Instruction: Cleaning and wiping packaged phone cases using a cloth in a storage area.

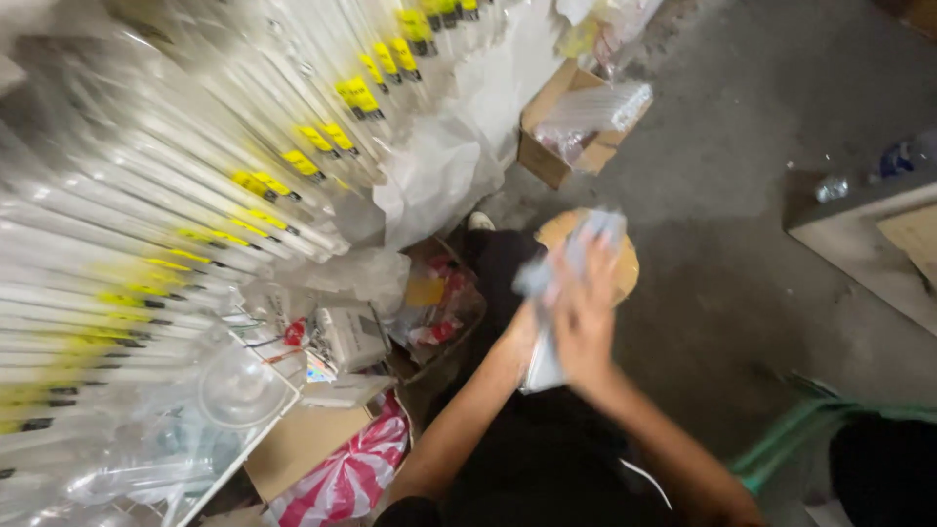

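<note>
— Grey concrete floor (742, 146), dusty, filling the right half. Anything bigger on the left?
— Sloping rows of long white tubes (166, 195) with yellow bands, blurred, cut off by top and left edges.
— And below those?
— Crumpled clear plastic sheeting (429, 176), then an open cardboard box (547, 146) with wrapped pieces inside, contents hard to make out.
— Lower left?
— Red-and-white striped bag (351, 478), partly hidden under a flat brown carton (303, 444).
— Now the hands?
— Right hand (586, 327) closed around a whitish wrapped bundle (571, 263), smeared by motion, held over a round tan stool (625, 259).
— Left hand (522, 327)?
— Mostly hidden behind the bundle; touching it, grip impossible to tell.
</note>
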